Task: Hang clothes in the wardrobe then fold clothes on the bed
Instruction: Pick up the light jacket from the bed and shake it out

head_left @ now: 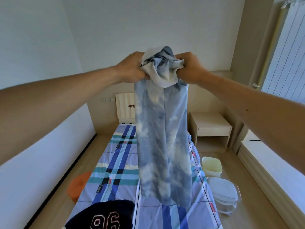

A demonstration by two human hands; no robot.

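We are looking down the length of a bed (118, 162) dressed in a blue, teal and white plaid sheet. It is standing in a pale-walled room on a light wood floor, with its wooden headboard (125, 106) against the far wall.

A light wood nightstand (211, 128) is standing to the right of the headboard. Nearer us on the floor beside the bed are sitting a cream bin (212, 166) and a white lidded container (225, 194); we cannot tell what either is holding. An orange item (79, 184), possibly a cushion, is lying at the bed's left edge. A dark garment printed "96" (105, 215) is lying on the near end of the sheet.

The left hand (133, 68) and right hand (189, 67) are reaching forward at chest height, close together. Both are clenching the bunched top of a blue and white tie-dye garment (162, 138), with the fingers (179, 57) curling into the cloth.

The garment is hanging in the air above the bed with its long axis vertical. Its lower end is pointing down toward the sheet and is blocking our view of the bed's middle and part of the headboard.
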